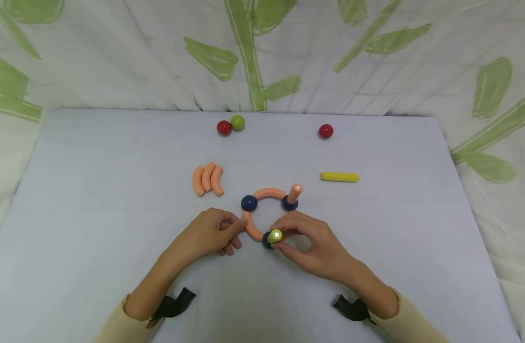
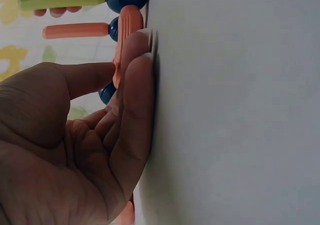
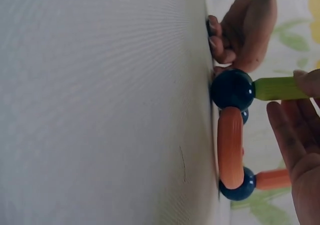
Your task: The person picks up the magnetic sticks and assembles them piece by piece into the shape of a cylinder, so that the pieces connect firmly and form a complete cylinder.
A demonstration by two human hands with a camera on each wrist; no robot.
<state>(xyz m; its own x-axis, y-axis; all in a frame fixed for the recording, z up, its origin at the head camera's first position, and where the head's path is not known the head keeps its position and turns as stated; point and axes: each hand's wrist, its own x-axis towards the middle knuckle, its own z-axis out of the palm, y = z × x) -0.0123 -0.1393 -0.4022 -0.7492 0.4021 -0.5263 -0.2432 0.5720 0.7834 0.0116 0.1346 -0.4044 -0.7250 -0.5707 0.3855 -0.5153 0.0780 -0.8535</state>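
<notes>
The right hand (image 1: pixel 315 245) pinches a short green stick (image 1: pixel 275 235) between thumb and fingertips. The stick stands upright on a dark blue ball (image 1: pixel 266 239) at the near end of the build, its long axis rising straight off the table (image 1: pixel 116 157) — in the head view only its pale round end cap faces the camera, while the right wrist view shows its full length leaving the ball. The ball itself is mostly hidden under the stick and the fingers from above.

The left hand (image 1: pixel 211 233) lies just left of it, fingers curled, thumb and forefinger pressing on the orange curved piece (image 1: pixel 251 228) that runs from this ball to a second blue ball (image 1: pixel 249 203). The left wrist view shows the fingertips against the arc's side and the little-finger edge of the hand flat on the table; how tightly the arc is held I cannot tell.

A second orange arc (image 1: pixel 269 192) bends from that ball to a third blue ball (image 1: pixel 289 204), which carries an upright orange stick (image 1: pixel 295 192) leaning slightly right.

Farther off lie three orange arcs (image 1: pixel 208 179) nested side by side, and to the right a yellow stick (image 1: pixel 340 177) lying across the table, left to right. Near the far edge sit a red ball (image 1: pixel 223 127) touching a green ball (image 1: pixel 238 122) — another red ball (image 1: pixel 325 130) stands well apart.

The table has a pale blue-grey cloth; behind hangs a white curtain (image 1: pixel 374 71) with green leaves.
</notes>
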